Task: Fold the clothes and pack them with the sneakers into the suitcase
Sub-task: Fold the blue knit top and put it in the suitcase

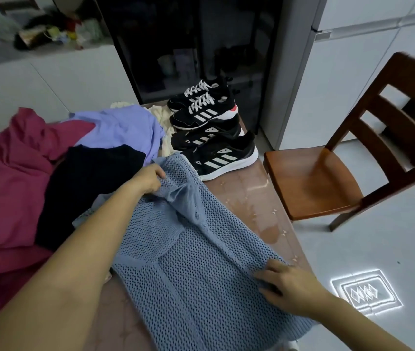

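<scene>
Both hands grip a blue knit top spread on the table.

The left hand (148, 179), mid-frame, pinches a bunched fold at the far end of the knit (188, 262); the right hand (286, 285), lower right, is closed on its near right edge, close to the edge of the table (257, 206). The knit lies across the centre and bottom of the frame. Left of it a black garment (87, 188) lies over a magenta one (9, 188), with a lilac one (123, 127) above them. Four black sneakers (211, 133) with white stripes stand in a row at the table's far end, upper centre, just beyond the knit. A wooden chair (328, 178) stands at right. I see no suitcase.
</scene>
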A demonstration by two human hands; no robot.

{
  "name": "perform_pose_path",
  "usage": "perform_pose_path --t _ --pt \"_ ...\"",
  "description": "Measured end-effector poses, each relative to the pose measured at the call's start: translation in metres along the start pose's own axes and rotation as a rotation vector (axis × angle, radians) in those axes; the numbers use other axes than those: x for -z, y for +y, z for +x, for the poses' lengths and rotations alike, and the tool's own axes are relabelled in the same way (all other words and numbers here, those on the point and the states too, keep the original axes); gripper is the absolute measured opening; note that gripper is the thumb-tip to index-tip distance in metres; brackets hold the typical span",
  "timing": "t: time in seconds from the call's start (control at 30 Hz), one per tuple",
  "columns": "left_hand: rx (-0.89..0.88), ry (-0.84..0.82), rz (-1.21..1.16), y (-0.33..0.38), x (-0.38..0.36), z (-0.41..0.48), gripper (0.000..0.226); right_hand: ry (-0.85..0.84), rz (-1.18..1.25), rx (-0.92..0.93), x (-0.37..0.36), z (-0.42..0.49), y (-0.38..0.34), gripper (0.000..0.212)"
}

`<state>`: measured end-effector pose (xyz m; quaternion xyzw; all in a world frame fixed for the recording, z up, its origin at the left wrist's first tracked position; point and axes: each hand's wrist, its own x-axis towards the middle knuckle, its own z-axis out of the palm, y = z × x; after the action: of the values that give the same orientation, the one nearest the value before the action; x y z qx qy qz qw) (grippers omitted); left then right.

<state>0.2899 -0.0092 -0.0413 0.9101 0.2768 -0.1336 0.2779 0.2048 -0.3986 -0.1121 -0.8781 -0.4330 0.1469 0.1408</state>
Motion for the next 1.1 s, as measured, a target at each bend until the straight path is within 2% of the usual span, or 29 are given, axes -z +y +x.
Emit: perform_pose_path --t 0.07,0.17,0.23,0.33,0.47,0.57,0.63,0.77,0.83,0.93,1.03,1.1 --pt "-0.027 0.003 0.091 -0.004 -0.003 0.002 0.03 -0.024 0.086 -0.048 0.007 0.002 0.0 0.04" --pt "-0.021 -0.022 0.222 -0.001 -0.009 0.002 0.009 0.027 0.082 -0.067 0.015 0.004 0.003 0.032" --pt "-0.06 -0.021 0.384 -0.001 -0.013 0.0 0.026 -0.038 0.068 -0.05 0.016 0.005 0.007 0.028" --pt "-0.212 0.203 0.445 -0.014 -0.018 -0.007 0.046 -0.173 0.095 -0.029 0.02 0.005 0.01 0.027" --pt "-0.313 0.403 0.266 -0.031 -0.026 -0.049 0.053 -0.252 0.196 -0.143 0.04 0.003 0.013 0.019" --pt "-0.228 0.517 0.06 -0.054 -0.05 -0.104 0.055 -0.24 0.132 -0.214 0.051 0.0 0.025 0.014" --pt "-0.125 0.556 -0.042 -0.074 -0.075 -0.143 0.057 -0.297 0.067 -0.21 0.056 0.001 0.029 0.012" --pt "0.032 0.545 -0.142 -0.098 -0.143 -0.214 0.064 -0.527 -0.077 -0.088 0.062 0.002 0.036 0.041" --pt "0.075 0.528 -0.185 -0.097 -0.172 -0.244 0.064 -0.588 -0.131 -0.045 0.062 0.0 0.038 0.037" --pt "0.073 0.509 -0.183 -0.086 -0.207 -0.276 0.057 -0.584 -0.209 0.089 0.057 -0.008 0.038 0.031" --pt "0.105 0.454 -0.161 -0.075 -0.231 -0.296 0.05 -0.507 -0.1 0.205 0.055 -0.017 0.032 0.031" --pt "0.128 0.517 -0.194 -0.072 -0.242 -0.307 0.046 -0.513 -0.037 0.202 0.052 -0.019 0.031 0.031"
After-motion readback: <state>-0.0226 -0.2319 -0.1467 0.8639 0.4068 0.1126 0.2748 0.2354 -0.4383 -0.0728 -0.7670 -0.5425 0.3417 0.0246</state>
